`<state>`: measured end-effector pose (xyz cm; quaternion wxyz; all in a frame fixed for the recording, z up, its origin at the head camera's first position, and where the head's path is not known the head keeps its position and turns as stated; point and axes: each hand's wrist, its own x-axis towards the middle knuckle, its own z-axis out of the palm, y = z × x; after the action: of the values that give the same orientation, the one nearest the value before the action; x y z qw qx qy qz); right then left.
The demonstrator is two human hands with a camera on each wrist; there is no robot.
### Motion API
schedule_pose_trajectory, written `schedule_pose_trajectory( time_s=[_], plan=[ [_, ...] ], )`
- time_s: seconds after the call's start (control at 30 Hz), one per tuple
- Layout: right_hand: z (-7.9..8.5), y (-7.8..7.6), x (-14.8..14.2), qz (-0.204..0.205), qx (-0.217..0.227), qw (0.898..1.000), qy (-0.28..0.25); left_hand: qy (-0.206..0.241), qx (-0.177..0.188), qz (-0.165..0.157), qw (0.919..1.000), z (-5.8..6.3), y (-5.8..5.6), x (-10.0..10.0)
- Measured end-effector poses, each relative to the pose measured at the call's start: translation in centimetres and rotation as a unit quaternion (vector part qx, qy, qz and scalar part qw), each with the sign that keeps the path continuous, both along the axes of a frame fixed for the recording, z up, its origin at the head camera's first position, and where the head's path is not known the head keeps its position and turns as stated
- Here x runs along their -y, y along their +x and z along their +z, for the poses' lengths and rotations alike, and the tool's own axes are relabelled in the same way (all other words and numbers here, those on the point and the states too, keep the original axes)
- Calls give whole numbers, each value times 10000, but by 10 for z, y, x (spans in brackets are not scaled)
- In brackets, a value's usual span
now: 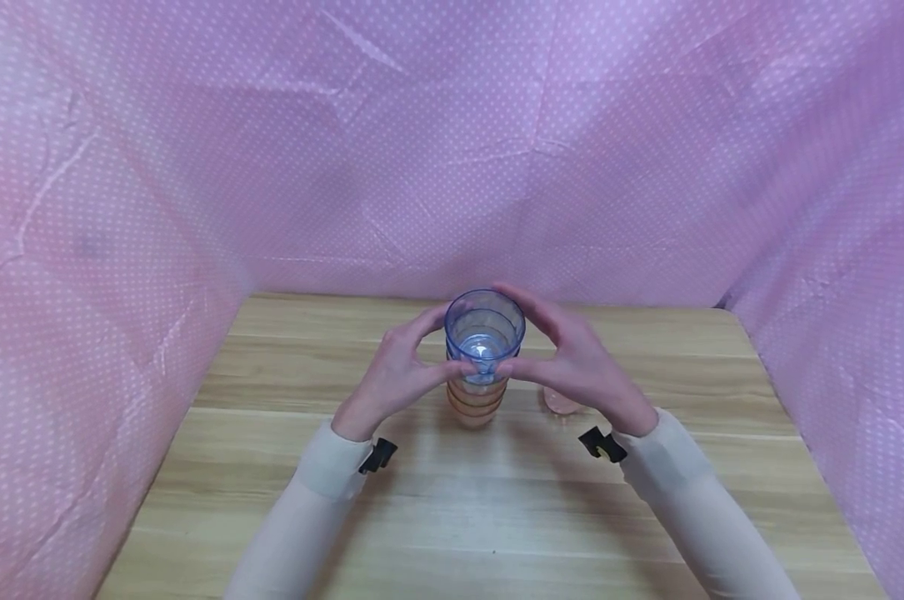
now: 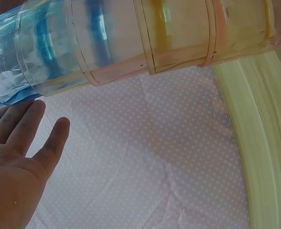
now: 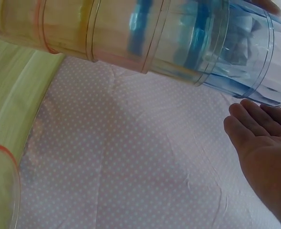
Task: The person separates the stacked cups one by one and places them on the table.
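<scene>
A tall stack of nested clear plastic cups stands upright on the table, with a blue cup (image 1: 486, 323) at the top and orange-tinted cups (image 1: 472, 410) below. My left hand (image 1: 401, 368) grips the blue cup from the left, thumb on its near side. From the right, my right hand (image 1: 577, 357) holds the same cup, its thumb almost meeting the left one. Both wrist views show the stack sideways, including a yellow cup (image 2: 181, 40) under the bluish ones. The left fingers (image 2: 23, 126) and right fingers (image 3: 252, 119) lie at the blue cup's wall.
Another clear cup (image 3: 4, 195) with an orange-red rim stands right of the stack, partly hidden by my right hand in the head view. The wooden table (image 1: 459, 517) ends at a pink dotted cloth (image 1: 422, 167) hanging behind it and on both sides.
</scene>
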<state>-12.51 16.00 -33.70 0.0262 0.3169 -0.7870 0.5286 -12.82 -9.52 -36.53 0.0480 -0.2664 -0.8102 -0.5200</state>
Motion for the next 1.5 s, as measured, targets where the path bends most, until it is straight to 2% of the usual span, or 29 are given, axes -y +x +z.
schedule_pose_trajectory(
  time_s=[0.4,0.67,0.93,1.27,1.5],
  plan=[
    [0,-1,4,-30,138,9998,-143,-10,121,-203,9997,1,-3,2],
    [1,-1,4,-18,250,9996,-137,561,732,-670,9935,-6,-6,5],
    [0,-2,5,10,245,9996,-144,529,1142,-612,9902,-18,-10,7],
    [1,-3,6,128,200,9996,-180,495,1094,-536,9913,-21,-10,5],
    [3,-2,8,-5,236,9997,44,351,1028,-448,9931,-21,-10,4]
  ],
)
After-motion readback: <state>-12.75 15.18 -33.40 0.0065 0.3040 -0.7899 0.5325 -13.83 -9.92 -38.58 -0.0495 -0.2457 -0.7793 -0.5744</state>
